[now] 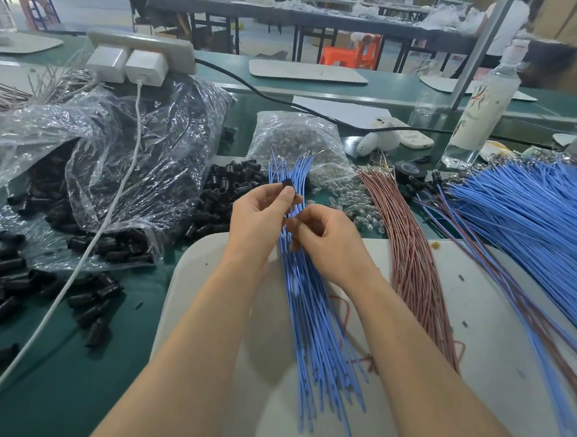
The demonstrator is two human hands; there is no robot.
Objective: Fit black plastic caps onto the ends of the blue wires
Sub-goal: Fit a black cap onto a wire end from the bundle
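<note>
Nearby, loose black caps [107, 289], pink wires [413, 264].

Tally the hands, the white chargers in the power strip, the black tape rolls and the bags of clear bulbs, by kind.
Hands: 2, left hand and right hand
White chargers: 2, left charger and right charger
Black tape rolls: 1, tape roll
Bags of clear bulbs: 1, bulb bag
Total: 6

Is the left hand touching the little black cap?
Touching. The head view shows the left hand pinching the small black plastic cap between thumb and fingertip, with no gap.
</note>
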